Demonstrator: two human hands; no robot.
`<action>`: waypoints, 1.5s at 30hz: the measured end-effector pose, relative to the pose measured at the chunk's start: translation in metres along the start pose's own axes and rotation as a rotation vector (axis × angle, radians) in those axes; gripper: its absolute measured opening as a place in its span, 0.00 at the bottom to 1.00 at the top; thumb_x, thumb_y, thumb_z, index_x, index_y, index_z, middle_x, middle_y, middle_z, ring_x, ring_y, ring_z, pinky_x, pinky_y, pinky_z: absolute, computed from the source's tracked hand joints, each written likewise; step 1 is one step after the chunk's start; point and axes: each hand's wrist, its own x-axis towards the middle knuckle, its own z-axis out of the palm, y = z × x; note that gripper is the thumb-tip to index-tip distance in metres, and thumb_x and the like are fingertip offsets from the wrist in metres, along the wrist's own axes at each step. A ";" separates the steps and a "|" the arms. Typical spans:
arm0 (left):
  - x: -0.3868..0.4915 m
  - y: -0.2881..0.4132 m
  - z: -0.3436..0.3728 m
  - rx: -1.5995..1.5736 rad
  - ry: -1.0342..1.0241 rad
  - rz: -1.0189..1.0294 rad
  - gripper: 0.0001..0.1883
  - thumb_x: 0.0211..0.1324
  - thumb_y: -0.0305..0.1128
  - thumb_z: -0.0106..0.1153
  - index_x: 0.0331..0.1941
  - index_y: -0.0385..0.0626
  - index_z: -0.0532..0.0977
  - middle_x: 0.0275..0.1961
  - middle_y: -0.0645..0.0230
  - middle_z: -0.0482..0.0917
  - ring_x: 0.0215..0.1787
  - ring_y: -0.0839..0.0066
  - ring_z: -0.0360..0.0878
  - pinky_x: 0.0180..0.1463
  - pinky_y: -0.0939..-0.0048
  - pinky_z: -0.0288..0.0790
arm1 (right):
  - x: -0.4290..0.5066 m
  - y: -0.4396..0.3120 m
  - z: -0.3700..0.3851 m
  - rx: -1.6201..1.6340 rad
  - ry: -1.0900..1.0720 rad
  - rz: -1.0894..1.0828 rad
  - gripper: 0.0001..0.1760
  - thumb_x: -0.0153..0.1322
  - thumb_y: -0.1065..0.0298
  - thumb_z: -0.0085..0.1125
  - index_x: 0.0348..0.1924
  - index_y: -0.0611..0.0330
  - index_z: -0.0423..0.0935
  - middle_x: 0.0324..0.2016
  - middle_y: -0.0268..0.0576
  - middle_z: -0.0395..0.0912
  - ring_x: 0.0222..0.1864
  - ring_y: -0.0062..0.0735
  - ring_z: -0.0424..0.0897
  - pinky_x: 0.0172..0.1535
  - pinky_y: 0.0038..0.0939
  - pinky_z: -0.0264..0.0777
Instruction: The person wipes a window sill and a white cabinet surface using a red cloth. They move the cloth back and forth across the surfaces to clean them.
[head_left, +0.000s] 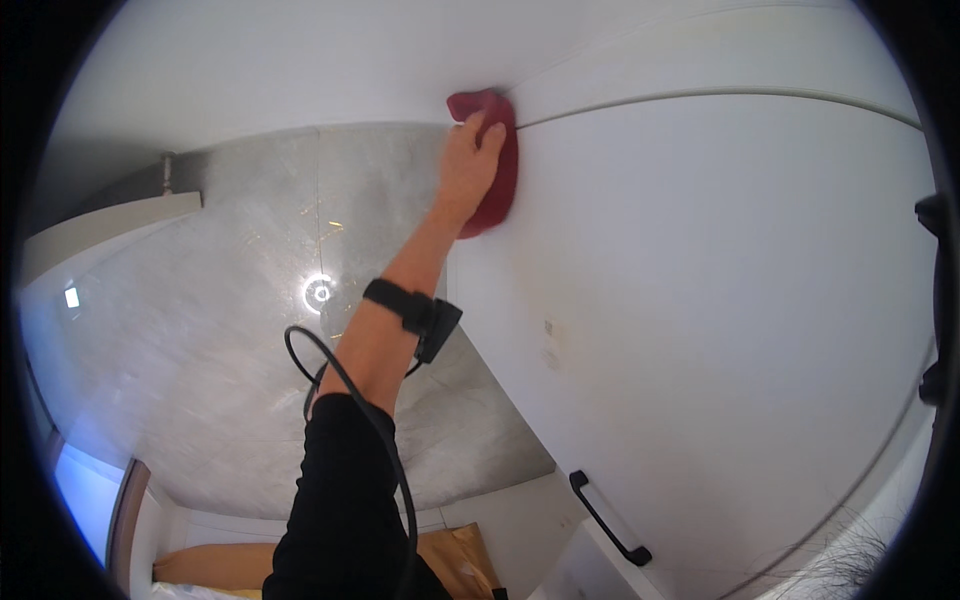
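Note:
My left hand (469, 161) reaches up and grips a red cloth (504, 176). The cloth is pressed at the upper corner where a large white panel (697, 247) meets the grey marbled surface (247, 322) and the white surface above (315, 60). Part of the cloth hangs below the hand, along the panel's edge. A black strap with a small device (431, 322) sits on my left forearm, and a black cable (352, 390) loops past it to the sleeve. My right hand is out of view.
A black bar handle (609, 519) is fixed near the white panel's lower end. Brown wrapped items (457, 559) lie at the bottom. On the left a pale ledge (112, 223) juts out. A brown-framed opening (127, 517) glows blue below it. Ring light glare (320, 293) shows on the grey surface.

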 end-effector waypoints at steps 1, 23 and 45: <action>-0.010 0.022 -0.001 -0.036 -0.015 0.051 0.27 0.68 0.46 0.60 0.62 0.39 0.76 0.52 0.47 0.78 0.56 0.51 0.76 0.62 0.58 0.70 | 0.000 -0.001 -0.001 0.009 0.013 -0.014 0.34 0.82 0.51 0.40 0.75 0.64 0.58 0.77 0.69 0.44 0.79 0.65 0.47 0.76 0.59 0.47; -0.297 0.345 -0.031 0.149 -0.458 0.600 0.24 0.67 0.33 0.58 0.63 0.33 0.72 0.61 0.41 0.70 0.60 0.44 0.72 0.64 0.56 0.68 | 0.015 -0.038 -0.014 -0.101 0.105 -0.158 0.30 0.74 0.62 0.58 0.70 0.53 0.71 0.77 0.58 0.54 0.80 0.64 0.47 0.75 0.69 0.34; -0.536 0.383 -0.108 1.143 -0.575 0.784 0.23 0.64 0.41 0.63 0.62 0.50 0.77 0.50 0.44 0.74 0.37 0.45 0.83 0.37 0.49 0.78 | -0.095 -0.004 -0.023 0.812 0.043 -0.191 0.18 0.82 0.62 0.50 0.59 0.58 0.81 0.65 0.48 0.75 0.72 0.48 0.67 0.75 0.45 0.56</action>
